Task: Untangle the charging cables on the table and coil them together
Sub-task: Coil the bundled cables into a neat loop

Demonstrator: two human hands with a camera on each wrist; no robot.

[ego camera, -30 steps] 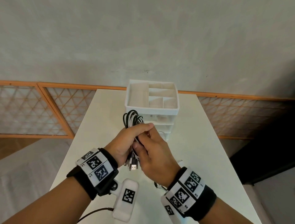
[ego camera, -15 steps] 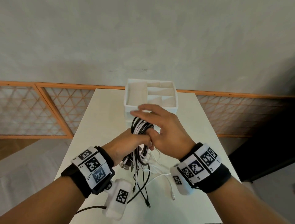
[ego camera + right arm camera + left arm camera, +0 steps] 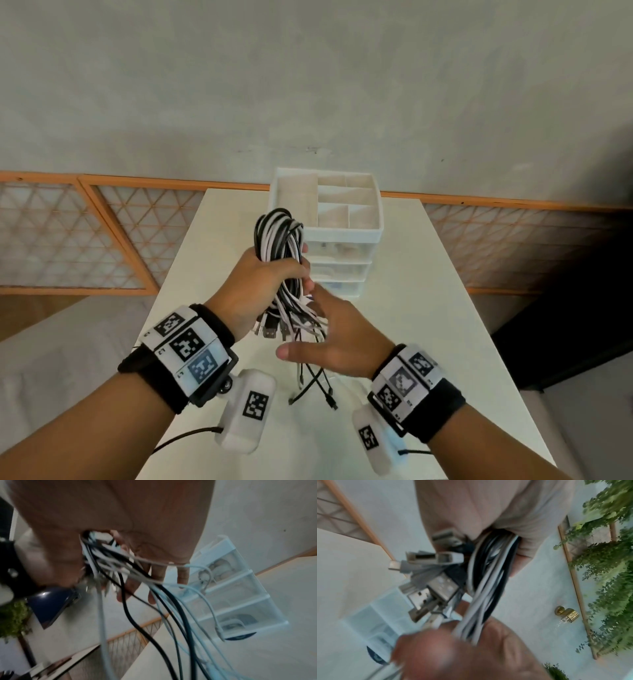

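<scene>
Coiling is under way: at frame centre the left hand (image 3: 265, 284) grips the looped bundle of black and white charging cables (image 3: 279, 236) above the white bench (image 3: 428, 308). The right hand (image 3: 337, 337), fingers spread, cradles the dangling tails; next, probably wrap them round.

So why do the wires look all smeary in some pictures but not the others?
Head view: the cable bundle in the left hand looks sharp, though the right hand is slightly soft. Left wrist view: the USB plugs are fairly clear, the nearest skin a blur. Right wrist view: the dangling cables streak, everything smeared.
</scene>
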